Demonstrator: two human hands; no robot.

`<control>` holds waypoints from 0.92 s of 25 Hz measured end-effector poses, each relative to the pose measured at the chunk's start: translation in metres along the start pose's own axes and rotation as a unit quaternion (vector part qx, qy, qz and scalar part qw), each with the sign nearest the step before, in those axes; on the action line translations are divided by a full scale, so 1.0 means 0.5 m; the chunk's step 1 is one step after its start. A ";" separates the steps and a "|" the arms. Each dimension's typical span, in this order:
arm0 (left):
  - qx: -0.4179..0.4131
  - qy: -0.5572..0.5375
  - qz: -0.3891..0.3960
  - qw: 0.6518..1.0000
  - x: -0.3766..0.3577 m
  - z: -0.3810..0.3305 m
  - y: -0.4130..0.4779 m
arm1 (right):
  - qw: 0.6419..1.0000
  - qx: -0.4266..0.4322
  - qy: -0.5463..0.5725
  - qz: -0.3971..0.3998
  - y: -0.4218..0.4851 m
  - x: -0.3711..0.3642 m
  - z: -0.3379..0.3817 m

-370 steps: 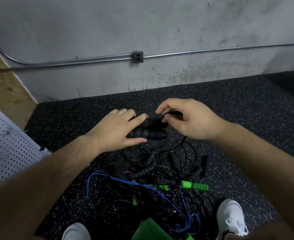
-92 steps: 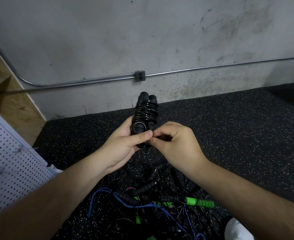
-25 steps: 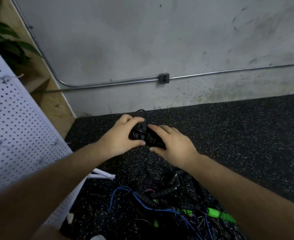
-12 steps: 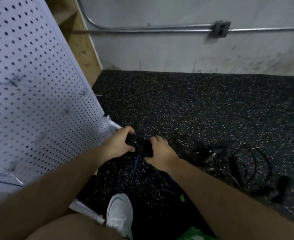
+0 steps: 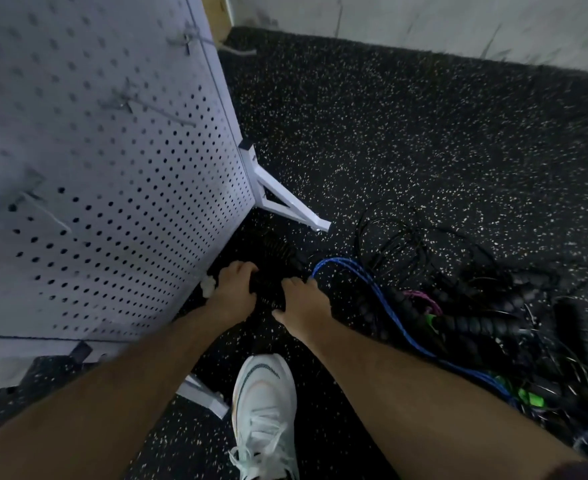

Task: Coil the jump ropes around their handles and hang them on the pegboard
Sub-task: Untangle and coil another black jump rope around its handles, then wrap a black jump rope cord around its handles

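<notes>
Fingers [image 5: 243, 270] of my left hand [image 5: 234, 294] and right hand [image 5: 303, 304] curl round the coiled black jump rope [image 5: 268, 287], down by the pegboard [image 5: 112, 150] bottom corner, tangled ropes [image 5: 459, 320] lying to my right.

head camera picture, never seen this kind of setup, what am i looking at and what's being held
One view only, from a camera worn on the person's head, looking down. No machine: the bare arms are the person's own. The left hand and right hand grip a coiled black jump rope between them, beside the white pegboard. On the speckled floor to the right lies a tangle of ropes, one blue rope among them. A white shoe shows below.
</notes>
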State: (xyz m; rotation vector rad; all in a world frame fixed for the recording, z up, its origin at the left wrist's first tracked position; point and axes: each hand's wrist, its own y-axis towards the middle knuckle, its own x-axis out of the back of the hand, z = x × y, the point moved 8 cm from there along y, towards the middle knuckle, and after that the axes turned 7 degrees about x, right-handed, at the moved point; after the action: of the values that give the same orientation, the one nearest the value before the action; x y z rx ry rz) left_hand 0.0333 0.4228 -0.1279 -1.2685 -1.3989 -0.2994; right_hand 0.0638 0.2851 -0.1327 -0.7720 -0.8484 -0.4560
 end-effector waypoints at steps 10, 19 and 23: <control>-0.038 -0.031 -0.038 0.998 0.057 -0.058 0.099 | 0.987 -0.056 0.075 -0.131 0.084 0.084 -0.038; -0.174 0.052 -0.029 0.983 -0.017 -0.234 -0.049 | 0.987 0.015 0.091 -0.128 -0.093 0.137 -0.084; -0.262 0.051 0.013 0.964 -0.108 -0.397 -0.151 | 0.988 -0.051 0.072 -0.130 -0.276 0.144 -0.214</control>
State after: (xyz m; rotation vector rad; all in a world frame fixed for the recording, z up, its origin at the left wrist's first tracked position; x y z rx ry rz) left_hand 0.0688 0.2126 -0.0770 -1.6707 -1.2545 -0.7435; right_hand 0.0715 0.1101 -0.0620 -0.7147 -0.7974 -0.7837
